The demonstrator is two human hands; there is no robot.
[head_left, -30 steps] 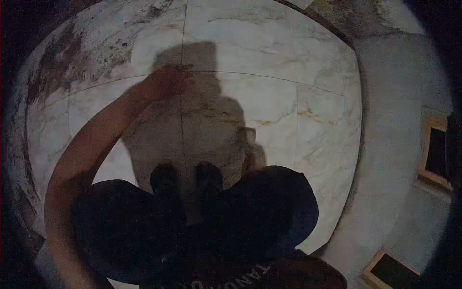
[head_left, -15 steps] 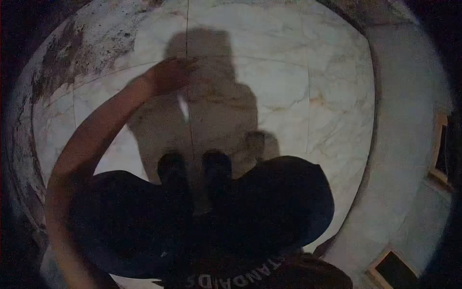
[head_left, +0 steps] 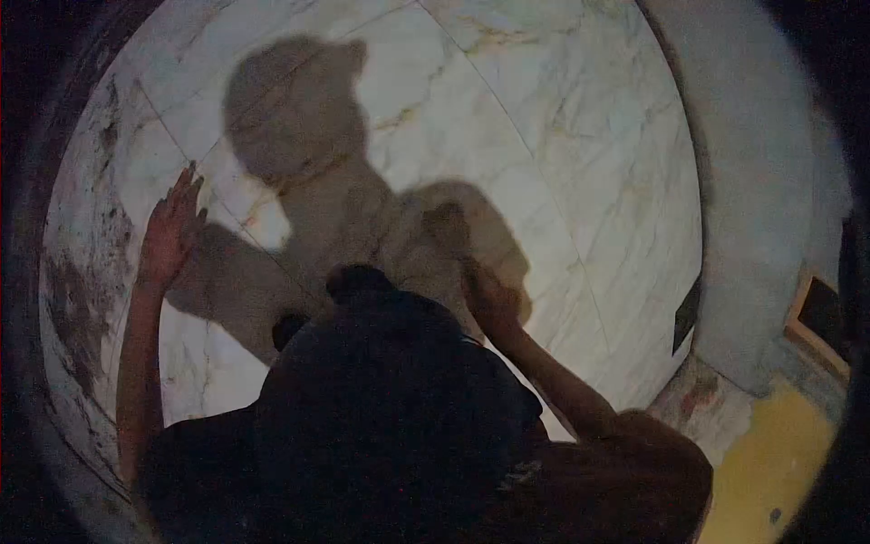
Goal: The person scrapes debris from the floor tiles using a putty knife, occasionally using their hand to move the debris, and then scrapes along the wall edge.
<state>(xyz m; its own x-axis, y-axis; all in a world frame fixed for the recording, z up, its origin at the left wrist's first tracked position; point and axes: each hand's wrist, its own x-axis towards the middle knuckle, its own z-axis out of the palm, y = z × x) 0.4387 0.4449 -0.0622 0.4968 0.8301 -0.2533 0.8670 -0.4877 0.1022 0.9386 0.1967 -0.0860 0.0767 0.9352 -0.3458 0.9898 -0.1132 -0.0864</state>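
My left hand (head_left: 172,227) is stretched out to the left over the marble floor (head_left: 562,136). Its fingers are straight and slightly apart, and nothing is in it. My right hand (head_left: 492,297) hangs in front of my body, just past my dark clothes (head_left: 390,399). It is dim and seen from behind, so its grip is not clear. My dark shoe tips (head_left: 358,279) poke out below. My shadow (head_left: 299,127) falls across the tiles ahead.
The floor is large white veined marble tiles with dark stains (head_left: 77,299) at the left. A pale wall (head_left: 752,181) rises at the right with a framed dark opening (head_left: 820,317). A yellow patch of floor (head_left: 779,462) lies at the lower right.
The view has turned. My left hand swung from ahead out to the left and spread open. A small pale thing seen below it half a second ago is gone. My right arm came into view.
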